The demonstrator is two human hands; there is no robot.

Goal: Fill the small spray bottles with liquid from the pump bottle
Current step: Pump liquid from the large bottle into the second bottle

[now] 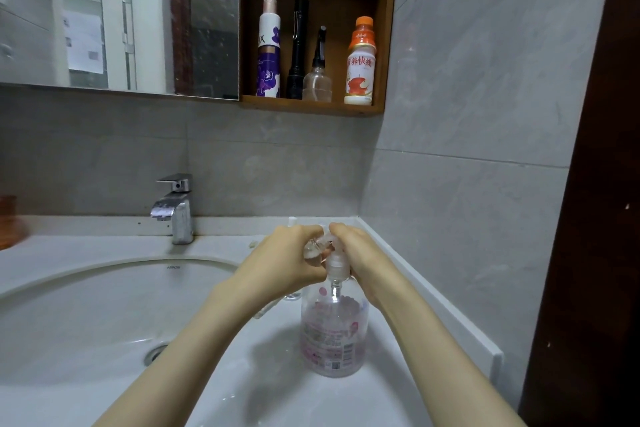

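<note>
Small spray bottle (pixel 313 248) is gripped by the left hand (pixel 287 262) fingers, at the spout of the pump bottle (pixel 334 333) on the bench (pixel 398 378). The right hand (pixel 362 255) fingers curl over the pump. A hard push might spill.

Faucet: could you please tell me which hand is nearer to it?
Left. The left hand, holding a spray bottle, is right of the faucet; the right hand, on the pump bottle, is farther right.

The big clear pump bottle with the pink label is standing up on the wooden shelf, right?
No, the head view shows the clear pump bottle with the pink label standing up on the white sink counter, not the wooden shelf.
</note>
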